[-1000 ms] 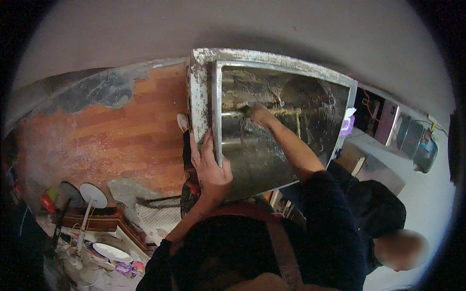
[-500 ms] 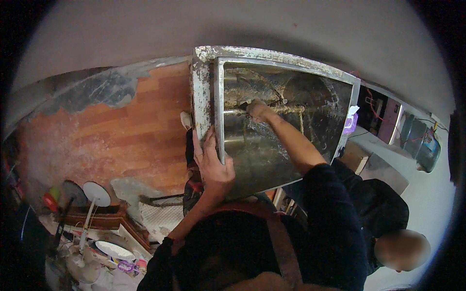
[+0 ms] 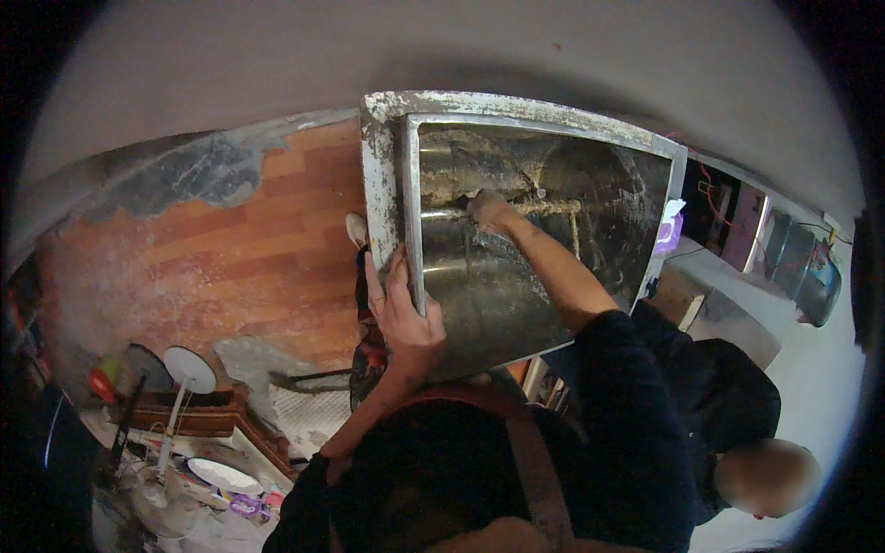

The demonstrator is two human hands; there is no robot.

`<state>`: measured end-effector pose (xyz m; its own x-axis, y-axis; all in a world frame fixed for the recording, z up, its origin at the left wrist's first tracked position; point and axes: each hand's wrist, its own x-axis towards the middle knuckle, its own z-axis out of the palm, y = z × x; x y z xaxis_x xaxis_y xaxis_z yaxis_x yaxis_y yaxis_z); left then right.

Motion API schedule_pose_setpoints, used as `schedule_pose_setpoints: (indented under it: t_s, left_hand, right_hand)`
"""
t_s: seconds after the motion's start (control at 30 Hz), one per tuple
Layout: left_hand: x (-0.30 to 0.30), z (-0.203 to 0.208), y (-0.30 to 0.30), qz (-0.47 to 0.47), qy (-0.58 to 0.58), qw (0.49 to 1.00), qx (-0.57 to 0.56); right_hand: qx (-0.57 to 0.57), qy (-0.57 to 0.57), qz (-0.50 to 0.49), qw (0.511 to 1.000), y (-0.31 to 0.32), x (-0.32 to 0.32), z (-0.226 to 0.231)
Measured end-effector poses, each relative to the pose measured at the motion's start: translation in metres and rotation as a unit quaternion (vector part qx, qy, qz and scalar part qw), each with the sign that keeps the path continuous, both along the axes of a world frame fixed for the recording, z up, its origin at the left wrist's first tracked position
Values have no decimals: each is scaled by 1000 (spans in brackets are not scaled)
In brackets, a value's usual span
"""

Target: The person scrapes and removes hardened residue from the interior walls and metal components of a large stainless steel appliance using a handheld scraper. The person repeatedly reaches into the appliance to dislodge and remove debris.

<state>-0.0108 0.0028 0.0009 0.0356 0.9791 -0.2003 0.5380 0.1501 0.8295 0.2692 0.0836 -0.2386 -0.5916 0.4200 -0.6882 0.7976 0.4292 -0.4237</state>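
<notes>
A large metal mixing tub with a square rim and worn, flaking white paint lies in front of me. Inside it a horizontal shaft and a thinner rod carry pale, crusted residue. My left hand grips the tub's near left rim, thumb toward the inside and fingers along the outer side. Deep in the tub, my right hand is closed beside the shaft. A small dark shape shows at its fingers, but what they hold cannot be made out.
A person in dark clothes crouches close on the right. Beyond are a purple tissue pack and a large water bottle. At lower left stand a round white plate-like disc on a stand and clutter. Wood-look flooring lies left.
Both hands keep nearly the same places. The view has shifted very slightly.
</notes>
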Motion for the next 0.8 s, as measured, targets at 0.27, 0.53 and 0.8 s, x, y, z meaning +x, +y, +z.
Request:
schedule_pose_setpoints:
  t_s: [0.27,0.53,0.8]
  left_hand:
    - [3,-12,-1,10,-1,999,52]
    - [2,-7,-1,-1,7,1000,5]
    - [2,-3,3,1,14,999,30]
  right_hand:
    - [-4,-147,-45,988,-9,-11,28]
    - [2,-106,-53,993,-9,-66,69]
    - [3,-236,-386,892,-28,-2,95]
